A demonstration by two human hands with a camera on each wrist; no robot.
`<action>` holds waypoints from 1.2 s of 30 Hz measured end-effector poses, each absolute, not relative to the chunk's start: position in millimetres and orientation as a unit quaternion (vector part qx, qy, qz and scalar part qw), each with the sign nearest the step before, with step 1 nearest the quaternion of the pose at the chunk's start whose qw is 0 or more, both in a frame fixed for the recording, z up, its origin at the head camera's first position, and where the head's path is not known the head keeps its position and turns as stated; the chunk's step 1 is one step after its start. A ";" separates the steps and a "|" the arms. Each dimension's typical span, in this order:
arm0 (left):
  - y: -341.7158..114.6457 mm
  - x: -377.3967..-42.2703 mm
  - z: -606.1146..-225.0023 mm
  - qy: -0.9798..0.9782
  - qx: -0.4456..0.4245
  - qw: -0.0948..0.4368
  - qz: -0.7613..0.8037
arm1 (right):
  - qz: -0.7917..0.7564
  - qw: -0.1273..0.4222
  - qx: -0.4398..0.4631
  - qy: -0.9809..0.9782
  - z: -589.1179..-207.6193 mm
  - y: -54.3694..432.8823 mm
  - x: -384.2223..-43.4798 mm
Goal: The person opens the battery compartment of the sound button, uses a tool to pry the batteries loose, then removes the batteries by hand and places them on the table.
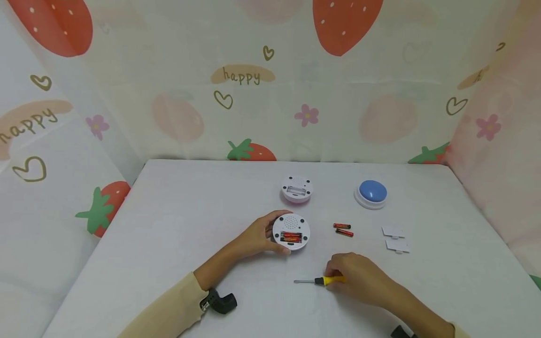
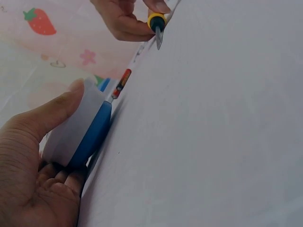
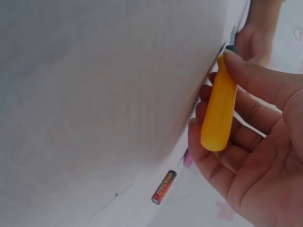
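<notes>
My left hand (image 1: 258, 238) grips a round push-button device (image 1: 291, 222) by its rim, thumb on the near side. Its white underside faces up, and red batteries (image 1: 291, 237) lie in the uncovered battery compartment. In the left wrist view the device's blue dome (image 2: 94, 135) points down toward the table. Nearer the front, my right hand (image 1: 359, 277) pinches a screwdriver (image 1: 334, 280) by its yellow handle (image 3: 219, 111), between thumb and fingers. The metal shaft (image 1: 303, 281) points left, low over the table; whether it touches cannot be told.
A second upturned button device (image 1: 297, 188) with a bare battery slot lies behind the held one. Two loose batteries (image 1: 343, 229) lie to its right, then two white battery covers (image 1: 397, 246). A blue-topped button (image 1: 372, 193) stands upright at back right on the white table (image 1: 203, 197).
</notes>
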State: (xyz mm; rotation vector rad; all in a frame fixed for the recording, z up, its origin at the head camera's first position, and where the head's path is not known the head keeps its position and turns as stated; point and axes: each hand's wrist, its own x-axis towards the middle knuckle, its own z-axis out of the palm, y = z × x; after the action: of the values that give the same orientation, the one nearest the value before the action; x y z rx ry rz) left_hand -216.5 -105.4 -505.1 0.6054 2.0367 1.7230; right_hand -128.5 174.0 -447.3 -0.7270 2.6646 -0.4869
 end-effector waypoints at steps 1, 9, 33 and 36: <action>-105.4 -216.3 -504.8 0.730 0.216 0.201 0.616 | -0.169 0.165 -0.256 0.937 -447.8 173.8 -128.3; -105.7 -217.1 -506.0 0.735 0.216 0.201 0.610 | -0.161 0.147 -0.253 0.943 -449.7 171.7 -127.0; -105.1 -217.5 -507.2 0.743 0.218 0.193 0.603 | -0.192 0.040 -0.257 0.946 -410.0 156.4 -162.6; -105.0 -218.0 -507.7 0.739 0.220 0.197 0.606 | -0.189 0.017 -0.273 0.943 -412.2 151.2 -170.8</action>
State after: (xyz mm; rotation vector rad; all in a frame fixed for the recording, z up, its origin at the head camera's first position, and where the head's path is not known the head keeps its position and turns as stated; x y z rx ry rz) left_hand -218.0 -105.0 -507.7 0.6167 2.0684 1.6973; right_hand -170.8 151.2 -412.2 -0.8475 2.9315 -0.5876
